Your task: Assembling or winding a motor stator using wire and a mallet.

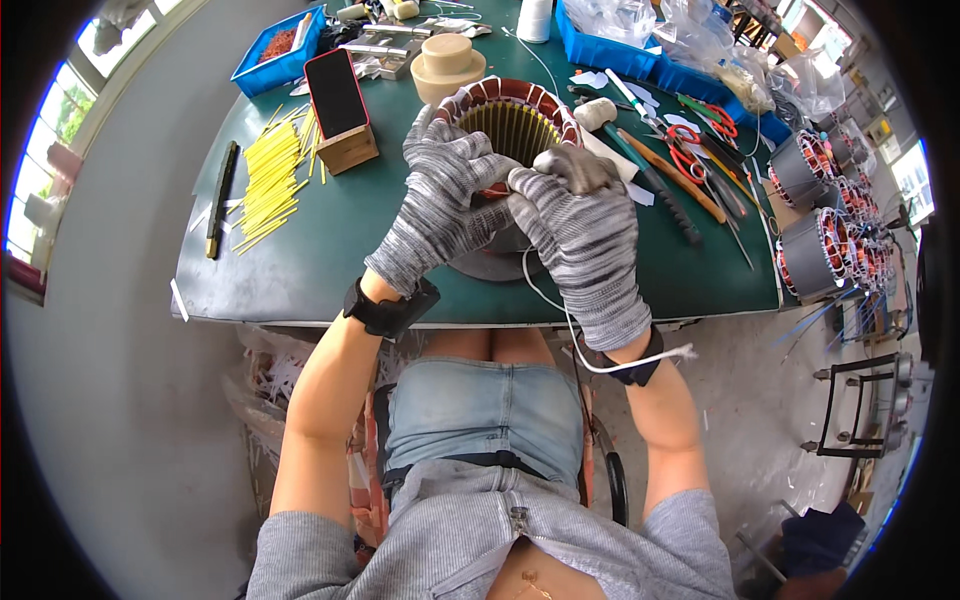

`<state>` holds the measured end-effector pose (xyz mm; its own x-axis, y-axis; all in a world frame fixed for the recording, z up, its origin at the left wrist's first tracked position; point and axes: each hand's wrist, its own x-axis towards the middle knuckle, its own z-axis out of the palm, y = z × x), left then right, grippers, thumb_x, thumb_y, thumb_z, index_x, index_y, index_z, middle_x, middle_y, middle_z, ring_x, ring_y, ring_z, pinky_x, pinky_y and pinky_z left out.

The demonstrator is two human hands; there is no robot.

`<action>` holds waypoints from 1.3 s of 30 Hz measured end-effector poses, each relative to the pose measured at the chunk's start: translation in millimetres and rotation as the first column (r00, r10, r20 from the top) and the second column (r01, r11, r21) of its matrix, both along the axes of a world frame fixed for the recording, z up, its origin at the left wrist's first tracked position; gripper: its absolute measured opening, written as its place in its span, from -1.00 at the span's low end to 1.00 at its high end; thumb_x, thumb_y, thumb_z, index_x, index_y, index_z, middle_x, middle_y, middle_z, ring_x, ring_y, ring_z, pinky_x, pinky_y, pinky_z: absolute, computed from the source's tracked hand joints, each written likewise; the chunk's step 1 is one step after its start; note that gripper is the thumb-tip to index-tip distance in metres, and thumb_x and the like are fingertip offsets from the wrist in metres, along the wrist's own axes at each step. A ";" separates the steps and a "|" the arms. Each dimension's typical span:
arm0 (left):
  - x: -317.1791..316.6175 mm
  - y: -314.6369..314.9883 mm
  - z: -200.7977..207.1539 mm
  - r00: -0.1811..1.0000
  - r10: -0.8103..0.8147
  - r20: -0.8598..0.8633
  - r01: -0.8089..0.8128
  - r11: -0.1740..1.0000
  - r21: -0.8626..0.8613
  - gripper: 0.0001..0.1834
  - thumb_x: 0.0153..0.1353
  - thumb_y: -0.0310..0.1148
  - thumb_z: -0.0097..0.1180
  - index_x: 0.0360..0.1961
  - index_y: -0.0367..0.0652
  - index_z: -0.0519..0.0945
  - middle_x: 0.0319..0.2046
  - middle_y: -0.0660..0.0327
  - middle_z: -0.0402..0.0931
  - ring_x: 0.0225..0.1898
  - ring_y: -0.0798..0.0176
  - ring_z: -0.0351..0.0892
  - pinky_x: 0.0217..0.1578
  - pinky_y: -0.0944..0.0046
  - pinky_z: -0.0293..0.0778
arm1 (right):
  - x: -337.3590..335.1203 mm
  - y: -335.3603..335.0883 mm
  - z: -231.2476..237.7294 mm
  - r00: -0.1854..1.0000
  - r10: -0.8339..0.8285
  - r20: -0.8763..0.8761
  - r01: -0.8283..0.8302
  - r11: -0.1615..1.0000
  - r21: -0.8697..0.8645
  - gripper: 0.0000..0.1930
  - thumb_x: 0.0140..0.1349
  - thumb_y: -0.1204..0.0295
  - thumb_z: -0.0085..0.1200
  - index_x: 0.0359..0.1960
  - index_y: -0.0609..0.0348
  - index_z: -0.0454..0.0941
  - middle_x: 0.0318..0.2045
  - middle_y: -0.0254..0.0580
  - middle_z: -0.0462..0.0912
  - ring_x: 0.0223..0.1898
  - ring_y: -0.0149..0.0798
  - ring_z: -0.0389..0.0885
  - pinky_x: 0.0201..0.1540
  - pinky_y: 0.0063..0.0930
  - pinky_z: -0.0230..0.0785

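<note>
On the green table in front of me stands a motor stator [515,124], a ring with yellow slot liners and reddish-brown windings laced in white. My left hand [445,190], in a grey striped glove, curls its fingers over the stator's near left rim. Close against it, my right hand [590,225], gloved alike, is closed at the near right rim. Its fingertips are partly blurred and what they pinch is hidden. From beneath the right hand a white cord [562,308] comes out, hangs down and crosses my right wrist, ending loose and frayed.
Yellow strips [270,180] and a phone [336,92] on a wooden block [347,148] lie to the left. Toward the right are a mallet [597,113], red-handled scissors [684,150] and other tools. Several wound stators [808,255] stand at the far right, blue bins [610,48] behind.
</note>
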<state>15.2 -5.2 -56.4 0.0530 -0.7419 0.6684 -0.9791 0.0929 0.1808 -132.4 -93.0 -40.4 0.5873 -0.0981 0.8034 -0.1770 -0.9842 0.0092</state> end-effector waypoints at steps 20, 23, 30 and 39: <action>-0.1 2.7 0.6 0.999 0.043 -0.018 -0.044 0.994 -0.097 -0.74 -0.17 -0.10 0.27 -0.43 0.06 0.65 -0.50 0.26 0.48 -0.19 0.05 0.44 0.13 -0.08 0.06 | -91.6 45.6 -32.0 0.866 0.206 -0.455 -0.087 0.959 0.269 -0.51 0.15 0.49 -0.04 0.17 0.18 0.26 0.10 -0.04 0.37 -0.01 -0.15 0.43 -0.02 -0.32 0.27; -5.1 -3.2 1.0 0.997 0.065 0.037 -0.062 0.995 -0.084 -0.75 -0.18 -0.12 0.28 -0.45 0.05 0.65 -0.51 0.27 0.48 -0.25 0.11 0.47 0.11 -0.07 0.08 | -46.2 -40.3 -25.3 0.939 0.028 0.342 -0.254 0.725 0.640 -0.85 0.19 0.58 -0.08 -0.20 0.25 0.40 -0.33 -0.06 0.53 -0.31 -0.14 0.53 -0.24 -0.40 0.38; -4.5 0.3 0.2 1.000 0.026 0.012 -0.024 0.994 -0.111 -0.74 -0.19 -0.13 0.28 -0.45 0.02 0.65 -0.55 0.26 0.47 -0.27 0.10 0.48 0.11 -0.06 0.09 | -35.8 -16.9 -40.2 0.819 0.181 0.544 -0.570 0.154 0.807 -0.74 0.29 0.41 -0.16 0.00 0.10 0.30 -0.45 -0.31 0.41 -0.49 -0.48 0.36 -0.42 -0.64 0.28; -6.0 -3.8 2.7 0.999 -0.037 -0.029 0.034 0.993 -0.110 -0.74 -0.21 -0.20 0.31 -0.44 -0.03 0.64 -0.54 0.25 0.48 -0.22 0.08 0.48 0.12 -0.07 0.09 | -175.6 -52.8 -65.8 0.244 0.262 0.934 -0.850 -0.406 0.336 -0.68 0.25 0.34 -0.08 0.03 0.07 0.37 -0.25 -0.39 0.45 -0.11 -0.26 0.43 0.30 0.15 -0.09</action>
